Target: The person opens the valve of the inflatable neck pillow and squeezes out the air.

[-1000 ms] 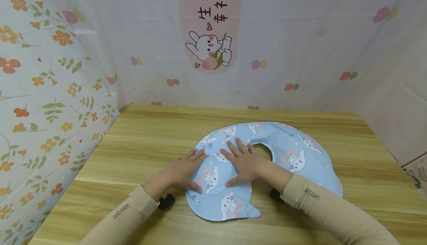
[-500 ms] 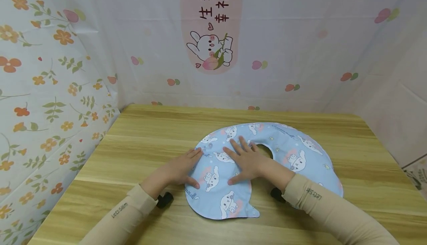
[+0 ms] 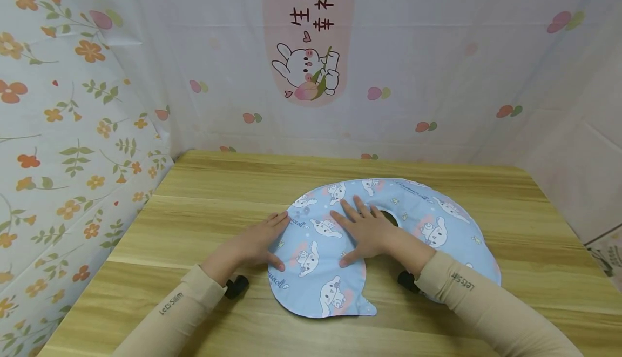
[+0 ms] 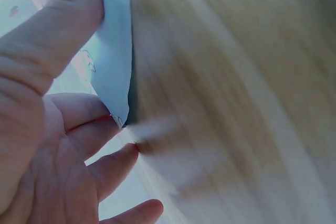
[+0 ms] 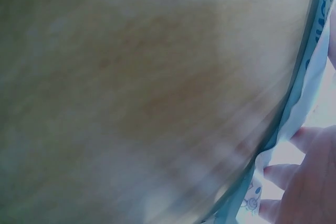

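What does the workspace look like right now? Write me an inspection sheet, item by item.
Surface: wooden table, light grain.
Job's things: blue cartoon-print bib lying flat on the table, neck hole partly hidden by the right hand.
Clutter: nothing seen.
Hands: left hand flat at the bib's left edge, fingers straight; right hand flat on the bib, fingers spread.
Cables: nothing seen; a small black wrist mount shows under the left sleeve.
Surroundings: floral sheet on the left, white sheet with a rabbit picture behind.
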`<act>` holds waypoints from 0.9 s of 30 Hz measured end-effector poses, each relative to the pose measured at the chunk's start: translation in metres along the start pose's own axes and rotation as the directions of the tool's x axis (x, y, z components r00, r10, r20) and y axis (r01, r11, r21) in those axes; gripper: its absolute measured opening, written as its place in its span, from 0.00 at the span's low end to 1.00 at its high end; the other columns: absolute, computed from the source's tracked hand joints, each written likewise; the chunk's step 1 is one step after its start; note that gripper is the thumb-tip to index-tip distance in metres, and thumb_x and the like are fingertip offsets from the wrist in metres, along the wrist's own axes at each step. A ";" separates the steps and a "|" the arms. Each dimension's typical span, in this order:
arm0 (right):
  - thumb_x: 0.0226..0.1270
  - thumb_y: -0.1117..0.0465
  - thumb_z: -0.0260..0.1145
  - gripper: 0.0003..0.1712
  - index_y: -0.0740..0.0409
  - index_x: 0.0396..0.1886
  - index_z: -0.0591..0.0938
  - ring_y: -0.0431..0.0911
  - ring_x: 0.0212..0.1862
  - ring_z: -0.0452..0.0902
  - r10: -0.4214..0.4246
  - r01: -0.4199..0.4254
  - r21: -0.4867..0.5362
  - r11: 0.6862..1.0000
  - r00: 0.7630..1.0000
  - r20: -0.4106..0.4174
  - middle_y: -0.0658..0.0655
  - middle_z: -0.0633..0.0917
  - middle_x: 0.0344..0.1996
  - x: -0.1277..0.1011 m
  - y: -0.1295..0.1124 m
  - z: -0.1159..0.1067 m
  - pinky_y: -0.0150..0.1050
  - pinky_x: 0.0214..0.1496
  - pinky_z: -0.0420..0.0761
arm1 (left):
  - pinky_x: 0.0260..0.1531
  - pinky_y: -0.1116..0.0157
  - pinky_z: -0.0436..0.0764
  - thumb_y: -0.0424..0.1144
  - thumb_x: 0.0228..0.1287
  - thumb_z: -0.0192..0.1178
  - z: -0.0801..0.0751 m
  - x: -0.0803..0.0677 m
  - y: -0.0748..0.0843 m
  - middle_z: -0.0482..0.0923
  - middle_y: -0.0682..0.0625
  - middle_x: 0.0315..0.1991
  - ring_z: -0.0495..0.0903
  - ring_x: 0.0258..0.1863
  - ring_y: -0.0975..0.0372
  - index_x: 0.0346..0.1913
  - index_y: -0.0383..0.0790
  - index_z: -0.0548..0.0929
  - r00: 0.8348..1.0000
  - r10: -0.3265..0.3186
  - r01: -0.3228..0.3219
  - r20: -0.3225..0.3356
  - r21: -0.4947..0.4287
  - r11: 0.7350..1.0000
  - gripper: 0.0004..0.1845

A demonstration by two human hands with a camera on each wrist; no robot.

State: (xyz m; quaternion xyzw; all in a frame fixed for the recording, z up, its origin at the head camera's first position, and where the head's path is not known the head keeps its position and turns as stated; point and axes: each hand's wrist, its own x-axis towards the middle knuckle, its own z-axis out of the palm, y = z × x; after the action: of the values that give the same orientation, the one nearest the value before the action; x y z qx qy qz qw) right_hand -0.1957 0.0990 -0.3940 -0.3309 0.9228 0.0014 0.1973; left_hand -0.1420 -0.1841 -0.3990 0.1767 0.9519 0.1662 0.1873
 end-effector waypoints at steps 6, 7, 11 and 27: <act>0.51 0.25 0.67 0.67 0.48 0.81 0.48 0.64 0.80 0.29 0.006 -0.006 0.017 1.000 1.000 -0.004 0.61 0.42 0.81 -0.002 0.003 0.000 0.70 0.76 0.43 | 0.76 0.45 0.55 0.51 0.47 0.77 -0.001 -0.001 -0.004 0.47 0.43 0.81 0.45 0.80 0.45 0.78 0.35 0.54 1.000 -0.007 0.007 -0.009 -0.012 1.000 0.60; 0.52 0.25 0.67 0.66 0.48 0.81 0.48 0.64 0.80 0.29 0.009 -0.009 0.013 1.000 1.000 -0.003 0.61 0.42 0.81 -0.002 0.004 0.001 0.70 0.76 0.43 | 0.76 0.45 0.55 0.51 0.47 0.77 -0.001 -0.001 -0.005 0.47 0.43 0.81 0.45 0.80 0.45 0.78 0.35 0.54 1.000 -0.007 0.007 -0.010 -0.010 1.000 0.59; 0.53 0.25 0.67 0.65 0.47 0.81 0.49 0.64 0.80 0.30 0.013 -0.013 0.016 1.000 1.000 -0.009 0.61 0.43 0.81 -0.004 0.006 0.000 0.71 0.75 0.44 | 0.75 0.44 0.55 0.51 0.48 0.76 -0.002 -0.002 -0.007 0.47 0.43 0.81 0.45 0.80 0.44 0.78 0.35 0.54 1.000 -0.003 0.002 -0.012 -0.009 1.000 0.59; 0.55 0.30 0.69 0.61 0.47 0.81 0.51 0.66 0.80 0.31 0.035 -0.035 0.029 0.999 0.999 -0.027 0.63 0.46 0.81 -0.008 0.011 -0.006 0.73 0.74 0.45 | 0.74 0.43 0.57 0.50 0.51 0.75 -0.005 -0.007 -0.013 0.49 0.42 0.80 0.46 0.80 0.44 0.78 0.35 0.54 1.000 -0.003 0.003 -0.029 -0.014 1.000 0.56</act>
State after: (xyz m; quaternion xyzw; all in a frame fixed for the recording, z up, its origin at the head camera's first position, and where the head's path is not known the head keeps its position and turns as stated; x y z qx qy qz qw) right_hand -0.1991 0.1114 -0.3876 -0.3118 0.9311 -0.0129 0.1890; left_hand -0.1418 -0.1997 -0.3971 0.1716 0.9536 0.1748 0.1751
